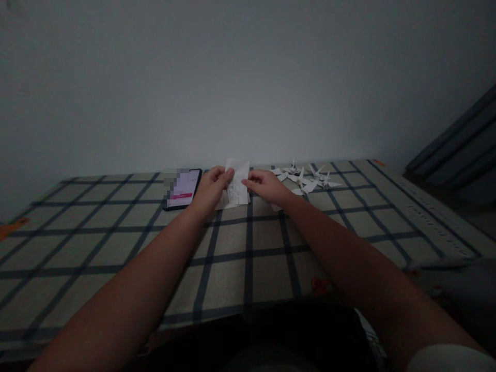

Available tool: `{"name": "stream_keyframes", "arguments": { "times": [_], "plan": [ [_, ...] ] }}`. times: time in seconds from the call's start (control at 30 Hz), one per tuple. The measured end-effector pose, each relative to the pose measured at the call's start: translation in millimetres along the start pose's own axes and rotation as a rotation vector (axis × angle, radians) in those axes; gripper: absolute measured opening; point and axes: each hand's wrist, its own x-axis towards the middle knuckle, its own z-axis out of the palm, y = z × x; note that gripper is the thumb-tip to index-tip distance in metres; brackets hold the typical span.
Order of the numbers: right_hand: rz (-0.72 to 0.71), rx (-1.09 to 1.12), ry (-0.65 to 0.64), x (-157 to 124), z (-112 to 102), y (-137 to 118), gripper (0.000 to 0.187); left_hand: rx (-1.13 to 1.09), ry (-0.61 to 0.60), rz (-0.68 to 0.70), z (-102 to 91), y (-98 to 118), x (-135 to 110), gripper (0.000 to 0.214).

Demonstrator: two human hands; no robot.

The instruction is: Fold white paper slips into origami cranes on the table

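Between my two hands a white sheet of paper (237, 187) is held up, with creases and faint print or marks on it. My left hand (213, 185) pinches its left side, the thumb lying on the front. At the right edge, my right hand (265, 185) is closed with thumb and fingertips on the paper. More paper shows low behind the sheet, partly hidden by it. Just right of my right hand lie several folded white paper cranes (300, 178), close together on the checked cloth.
A phone (184, 189) with a lit, partly blurred screen lies left of my left hand. The checked tablecloth (228, 268) covers the table, which meets a plain wall (248, 77) at the back. Dark folded fabric (461, 142) hangs at the right.
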Motion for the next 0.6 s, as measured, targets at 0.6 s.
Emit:
{"name": "stream_keyframes", "arguments": {
  "times": [0.6],
  "plan": [
    [0.1, 0.274, 0.063, 4.2, 2.1, 2.6, 0.022, -0.12, -0.106, -0.187, -0.3, -4.9, -0.7, 0.045]
  ]
}}
